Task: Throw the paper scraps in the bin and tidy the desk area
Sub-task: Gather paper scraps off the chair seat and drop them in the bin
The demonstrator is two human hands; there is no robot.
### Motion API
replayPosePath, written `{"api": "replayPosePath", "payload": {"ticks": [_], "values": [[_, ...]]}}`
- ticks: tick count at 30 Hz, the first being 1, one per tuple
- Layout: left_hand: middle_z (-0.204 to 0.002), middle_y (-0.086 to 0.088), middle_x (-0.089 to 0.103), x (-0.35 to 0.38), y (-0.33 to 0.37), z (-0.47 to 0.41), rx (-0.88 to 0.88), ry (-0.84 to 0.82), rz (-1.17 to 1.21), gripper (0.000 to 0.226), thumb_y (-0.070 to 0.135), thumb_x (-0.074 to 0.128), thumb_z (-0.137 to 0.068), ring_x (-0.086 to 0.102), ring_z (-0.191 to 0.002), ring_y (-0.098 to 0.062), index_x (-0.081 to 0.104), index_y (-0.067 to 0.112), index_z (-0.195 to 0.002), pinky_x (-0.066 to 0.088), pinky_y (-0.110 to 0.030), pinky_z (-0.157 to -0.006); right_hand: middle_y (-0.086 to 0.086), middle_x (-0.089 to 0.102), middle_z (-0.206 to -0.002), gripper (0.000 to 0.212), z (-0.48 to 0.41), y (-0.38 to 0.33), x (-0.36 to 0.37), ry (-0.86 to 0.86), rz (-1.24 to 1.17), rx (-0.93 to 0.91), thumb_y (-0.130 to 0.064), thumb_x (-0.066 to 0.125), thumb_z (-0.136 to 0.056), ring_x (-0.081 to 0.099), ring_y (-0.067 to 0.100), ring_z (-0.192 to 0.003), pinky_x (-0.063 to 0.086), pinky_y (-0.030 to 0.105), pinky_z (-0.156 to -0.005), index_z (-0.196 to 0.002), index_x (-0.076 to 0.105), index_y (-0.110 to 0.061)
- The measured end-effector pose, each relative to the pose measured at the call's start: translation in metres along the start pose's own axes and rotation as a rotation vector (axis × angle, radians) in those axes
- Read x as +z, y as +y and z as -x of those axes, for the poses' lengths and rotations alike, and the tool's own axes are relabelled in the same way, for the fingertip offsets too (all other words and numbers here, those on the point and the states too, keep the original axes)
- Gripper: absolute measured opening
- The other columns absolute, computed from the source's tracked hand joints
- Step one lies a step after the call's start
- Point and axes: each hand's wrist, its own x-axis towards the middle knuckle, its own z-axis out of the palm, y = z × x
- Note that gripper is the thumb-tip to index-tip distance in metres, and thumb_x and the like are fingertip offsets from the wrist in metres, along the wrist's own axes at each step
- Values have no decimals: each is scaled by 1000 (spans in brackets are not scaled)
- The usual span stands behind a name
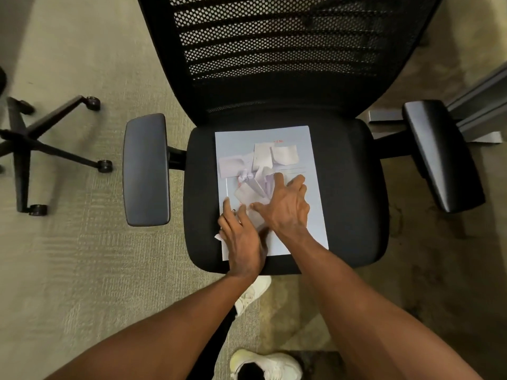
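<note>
Dim, warm indoor light; edges bend wide-angle; hands perhaps slightly motion-blurred.

Black mesh office chair [285,64] on beige carpet [82,256]; possibly a desk leg [477,111] right

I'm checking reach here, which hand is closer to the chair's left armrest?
Left. The left hand lies on the near left corner of the sheet, on the side towards the left armrest. The right hand rests further right, over the paper scraps.
</note>
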Motion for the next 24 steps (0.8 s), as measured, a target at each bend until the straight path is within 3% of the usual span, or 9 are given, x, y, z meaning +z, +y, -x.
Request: {"api": "replayPosePath", "payload": {"ticks": [7,10,14,19,24], "values": [[-162,-22,24,8,-2,1,131,70,107,42,22,60,-94,42,-130,-38,52,8,-132,44,-49,-111,11,46,-124,45,-2,2,3,11,-142,15,-27,77,-91,62,27,-102,61,37,-86,-132,60,-17],[-156,-17,27,11,-2,2,162,49,180,38,12,73,-93,42,-133,-35,51,12,-124,46,-43,-111,7,54,-118,31,-3,11,4,21,-245,46,-17,77,-91,65,26,-97,53,27,-80,-121,70,-15],[-137,-9,35,12,-1,1,154,-19,214,37,-2,67,-94,57,-113,-31,47,11,-123,58,-45,-97,7,63,-101,19,-2,25,5,37,-319,66,-17,81,-85,63,22,-84,54,30,-73,-103,77,-12],[-131,-9,41,7,0,-1,187,-3,193,29,16,67,-100,58,-114,-31,49,9,-123,57,-48,-94,0,61,-90,10,5,37,3,77,-380,72,-19,81,-82,60,18,-76,53,31,-68,-90,77,-15],[-128,-7,53,-3,-2,-1,182,60,-82,36,42,73,-93,52,-119,-30,59,18,-117,43,-44,-96,7,64,-100,10,8,44,-7,138,-347,97,-19,78,-87,60,18,-77,53,29,-69,-97,77,-15]]}}
